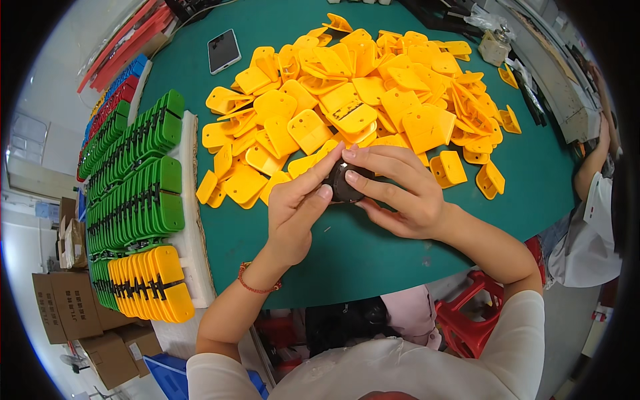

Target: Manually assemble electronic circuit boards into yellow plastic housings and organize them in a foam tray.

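Observation:
At the near edge of a heap of yellow plastic folded pieces [310, 131], both my hands are closed around a small black rounded object [344, 189]. My left hand [297, 208] grips its left side with the thumb and fingers. From the right, my right hand [410, 193] curls over it, with fingertips on its top and side. The fingers cover much of the object, so its exact kind cannot be made out. The yellow pieces are plates with small holes, lying loosely over one another just beyond my fingertips.
Rows of green clips [137, 217] and yellow clips [175, 303] with black middles stand on a white board at left. A phone [224, 51] lies on the green table [320, 257]. A glass bottle [495, 47] stands far right. Another person's arm [595, 160] shows at right.

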`<action>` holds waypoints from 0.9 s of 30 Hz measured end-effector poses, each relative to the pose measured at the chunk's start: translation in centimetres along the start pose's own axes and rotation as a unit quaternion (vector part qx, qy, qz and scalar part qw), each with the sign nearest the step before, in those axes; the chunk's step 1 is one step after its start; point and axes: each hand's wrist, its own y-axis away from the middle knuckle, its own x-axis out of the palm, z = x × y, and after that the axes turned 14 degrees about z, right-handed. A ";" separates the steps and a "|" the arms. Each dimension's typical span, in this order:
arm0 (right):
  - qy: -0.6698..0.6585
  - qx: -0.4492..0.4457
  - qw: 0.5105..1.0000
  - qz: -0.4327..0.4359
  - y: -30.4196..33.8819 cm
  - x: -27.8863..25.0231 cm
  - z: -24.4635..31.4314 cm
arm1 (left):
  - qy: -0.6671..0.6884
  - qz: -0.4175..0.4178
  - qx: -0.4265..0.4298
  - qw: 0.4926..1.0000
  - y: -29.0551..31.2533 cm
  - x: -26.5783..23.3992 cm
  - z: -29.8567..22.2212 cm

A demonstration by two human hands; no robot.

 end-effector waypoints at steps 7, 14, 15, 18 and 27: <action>-0.002 -0.001 1.000 -0.001 -0.1 0.0 0.0 | -0.030 -0.004 0.003 1.000 0.0 0.1 -0.1; -0.006 -0.003 1.000 0.000 -0.1 -0.1 0.0 | -0.081 0.009 0.003 0.997 0.2 -0.2 0.0; -0.002 -0.001 1.000 -0.001 -0.1 -0.1 0.0 | -0.081 0.009 0.003 0.997 0.1 0.0 -0.1; 0.010 0.000 1.000 -0.004 0.0 0.0 0.2 | -0.075 -0.016 0.028 0.997 -0.1 0.4 -0.2; 0.022 -0.002 1.000 0.000 0.3 -0.1 0.1 | -0.208 -0.025 0.043 0.977 -0.2 0.6 0.9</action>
